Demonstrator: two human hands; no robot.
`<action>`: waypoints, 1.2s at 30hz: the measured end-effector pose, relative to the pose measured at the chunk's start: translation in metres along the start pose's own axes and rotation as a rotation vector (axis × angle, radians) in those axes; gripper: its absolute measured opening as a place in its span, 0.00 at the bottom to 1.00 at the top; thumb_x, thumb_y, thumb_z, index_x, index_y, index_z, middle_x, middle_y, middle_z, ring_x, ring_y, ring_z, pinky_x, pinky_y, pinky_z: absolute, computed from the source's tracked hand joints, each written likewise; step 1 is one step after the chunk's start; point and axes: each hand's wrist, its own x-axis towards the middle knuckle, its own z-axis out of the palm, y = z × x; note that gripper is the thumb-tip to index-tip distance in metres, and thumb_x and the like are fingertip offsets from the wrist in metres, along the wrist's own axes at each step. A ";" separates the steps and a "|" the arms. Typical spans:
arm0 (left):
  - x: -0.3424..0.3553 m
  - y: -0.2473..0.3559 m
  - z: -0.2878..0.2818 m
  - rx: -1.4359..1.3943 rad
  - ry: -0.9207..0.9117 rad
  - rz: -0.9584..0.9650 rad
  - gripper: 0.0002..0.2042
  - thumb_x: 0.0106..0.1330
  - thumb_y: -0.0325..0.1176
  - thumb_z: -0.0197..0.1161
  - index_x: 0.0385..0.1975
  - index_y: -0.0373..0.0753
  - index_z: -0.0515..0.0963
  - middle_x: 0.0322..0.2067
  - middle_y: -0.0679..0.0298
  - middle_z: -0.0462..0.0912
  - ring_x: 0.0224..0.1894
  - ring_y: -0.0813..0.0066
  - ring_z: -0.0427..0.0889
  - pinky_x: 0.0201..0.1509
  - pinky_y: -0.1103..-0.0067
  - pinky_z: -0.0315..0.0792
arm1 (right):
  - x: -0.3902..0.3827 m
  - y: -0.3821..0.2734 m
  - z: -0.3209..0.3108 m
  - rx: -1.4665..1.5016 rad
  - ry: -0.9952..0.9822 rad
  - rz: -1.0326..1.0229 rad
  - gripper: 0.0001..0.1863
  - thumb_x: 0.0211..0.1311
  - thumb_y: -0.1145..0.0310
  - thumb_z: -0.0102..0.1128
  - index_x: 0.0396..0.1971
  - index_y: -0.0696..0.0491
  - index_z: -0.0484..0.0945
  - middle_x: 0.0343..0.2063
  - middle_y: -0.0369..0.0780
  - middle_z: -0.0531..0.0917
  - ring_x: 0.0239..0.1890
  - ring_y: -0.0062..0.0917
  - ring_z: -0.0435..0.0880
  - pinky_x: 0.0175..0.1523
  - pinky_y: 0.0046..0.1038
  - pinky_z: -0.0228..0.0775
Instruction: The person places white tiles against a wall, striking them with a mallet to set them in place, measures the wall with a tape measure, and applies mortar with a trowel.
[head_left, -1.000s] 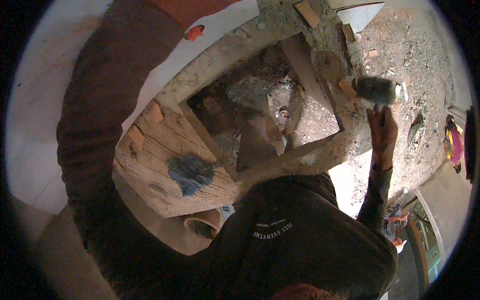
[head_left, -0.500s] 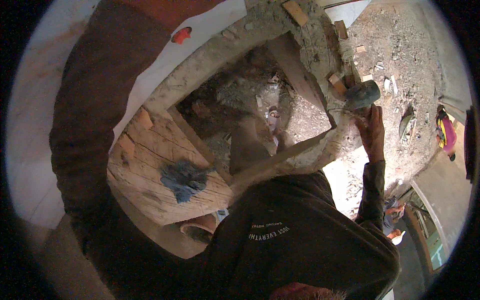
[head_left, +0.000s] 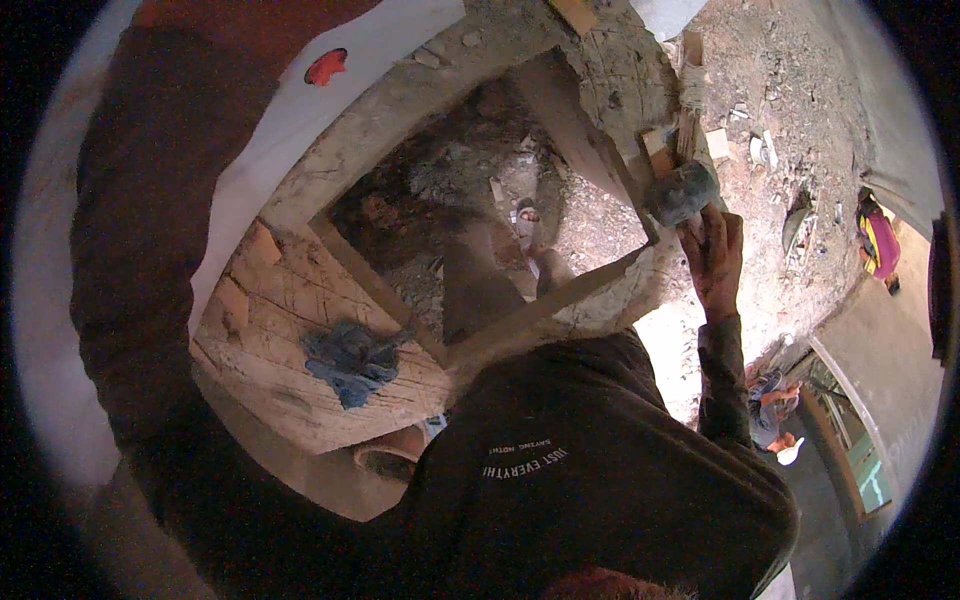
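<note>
My right hand (head_left: pixel 714 262) is closed at the right corner of a square, mud-caked frame (head_left: pixel 540 318). It grips what looks like a mallet (head_left: pixel 684 193) with a dark, cylindrical head; the handle is mostly hidden by the fingers. Just beyond the head, a small wooden block (head_left: pixel 658 152) sits against the frame's edge, beside a stick wound with cord (head_left: pixel 690 112). My left arm (head_left: pixel 135 250) in a dark sleeve curves up the left side, and its hand lies outside the picture.
On the wooden boards (head_left: pixel 290 390) at left lies a crumpled blue-grey cloth (head_left: pixel 350 362), with a round tub (head_left: pixel 388 455) below. Through the frame's opening a foot (head_left: pixel 527 215) shows on rubble. Debris covers the ground at right, where two people (head_left: pixel 878 240) are farther off.
The whole view has shifted a little, moving the scene left and up. My right hand and the mallet have come slightly left, closer to the frame's corner, and the mallet head is tilted more.
</note>
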 end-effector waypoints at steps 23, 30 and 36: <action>-0.011 -0.004 0.003 -0.059 -0.116 -0.079 0.06 0.72 0.30 0.59 0.38 0.41 0.84 0.46 0.60 0.81 0.55 0.62 0.78 0.64 0.66 0.73 | 0.193 -0.210 0.150 0.429 0.159 -0.096 0.19 0.63 0.57 0.69 0.48 0.51 0.79 0.43 0.48 0.82 0.39 0.48 0.84 0.41 0.42 0.78; -0.016 -0.008 0.008 -0.076 -0.134 -0.101 0.07 0.72 0.31 0.58 0.38 0.41 0.84 0.45 0.60 0.81 0.53 0.62 0.78 0.62 0.66 0.73 | 0.208 -0.220 0.174 0.198 0.233 -0.075 0.23 0.60 0.50 0.71 0.51 0.44 0.80 0.44 0.44 0.82 0.37 0.44 0.87 0.34 0.41 0.80; -0.018 -0.008 0.015 -0.104 -0.142 -0.106 0.07 0.73 0.31 0.58 0.38 0.40 0.84 0.45 0.60 0.80 0.52 0.62 0.78 0.61 0.67 0.73 | 0.211 -0.216 0.177 0.273 0.339 -0.121 0.16 0.59 0.53 0.72 0.42 0.44 0.83 0.38 0.42 0.82 0.34 0.41 0.86 0.32 0.39 0.79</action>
